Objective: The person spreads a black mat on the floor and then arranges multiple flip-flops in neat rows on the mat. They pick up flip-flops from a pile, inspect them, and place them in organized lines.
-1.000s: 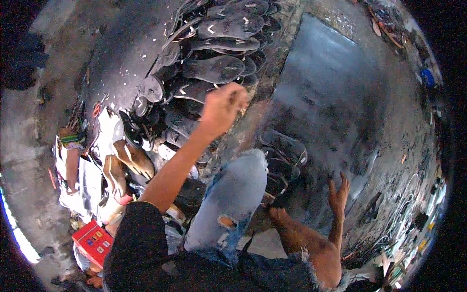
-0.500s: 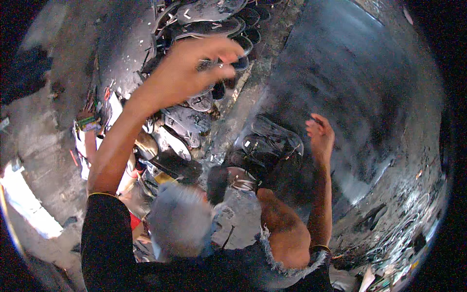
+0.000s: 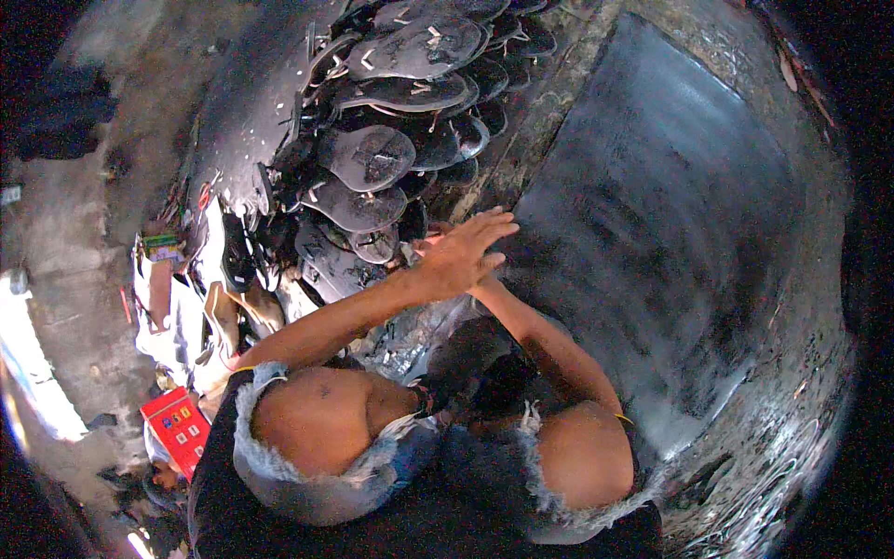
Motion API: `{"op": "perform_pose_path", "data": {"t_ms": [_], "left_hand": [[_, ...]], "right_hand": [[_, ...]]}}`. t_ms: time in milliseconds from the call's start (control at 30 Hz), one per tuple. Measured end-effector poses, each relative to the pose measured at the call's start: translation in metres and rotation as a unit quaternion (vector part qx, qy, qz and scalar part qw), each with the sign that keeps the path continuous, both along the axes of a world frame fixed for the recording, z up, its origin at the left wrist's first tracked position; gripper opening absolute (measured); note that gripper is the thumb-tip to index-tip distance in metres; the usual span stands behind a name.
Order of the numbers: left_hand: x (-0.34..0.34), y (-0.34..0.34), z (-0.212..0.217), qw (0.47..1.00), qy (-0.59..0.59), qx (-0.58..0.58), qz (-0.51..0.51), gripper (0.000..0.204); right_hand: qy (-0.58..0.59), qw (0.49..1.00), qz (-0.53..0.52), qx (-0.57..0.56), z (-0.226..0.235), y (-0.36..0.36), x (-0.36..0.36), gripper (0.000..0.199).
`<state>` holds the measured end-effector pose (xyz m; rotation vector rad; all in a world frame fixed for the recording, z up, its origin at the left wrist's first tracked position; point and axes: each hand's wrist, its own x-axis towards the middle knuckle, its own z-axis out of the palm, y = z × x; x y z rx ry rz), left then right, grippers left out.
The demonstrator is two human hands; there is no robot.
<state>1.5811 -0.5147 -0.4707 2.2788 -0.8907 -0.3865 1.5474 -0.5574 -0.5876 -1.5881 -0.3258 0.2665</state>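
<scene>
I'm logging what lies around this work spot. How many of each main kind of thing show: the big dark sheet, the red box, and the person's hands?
Large dark sheet: 1
Red box: 1
Hands, left hand over the mostly hidden right hand: 2
Total: 4
The heap of dark sole cut-outs overlaps too much for an exact count.

Black soles (image 3: 372,156) piled; grey-black sheet (image 3: 670,205); red box (image 3: 177,427).
</scene>
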Motion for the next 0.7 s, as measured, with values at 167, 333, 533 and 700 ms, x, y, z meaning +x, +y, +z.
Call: {"op": "perform_pose_path", "data": {"t_ms": [167,333,533,700], "left_hand": [[0.035,0.028,-0.009,0.998,-0.018,0.023,0.046,0.057],[0.045,0.043,0.008,0.988,0.117,-0.011,0.103,0.060],[0.051,0.057,0.015,0.994,0.003,0.101,-0.029,0.058],[0.055,0.049,0.025,0.990,-0.038,0.110,-0.078,0.065]], "right_hand": [[-0.128,0.983,-0.077,-0.111,-0.038,0.019,0.002,0.032],[0.112,0.988,-0.067,0.087,-0.011,0.019,0.006,0.031],[0.218,0.972,-0.027,0.089,0.022,-0.004,0.018,0.017],[0.307,0.942,-0.043,0.133,0.048,-0.038,0.017,0.014]]}}
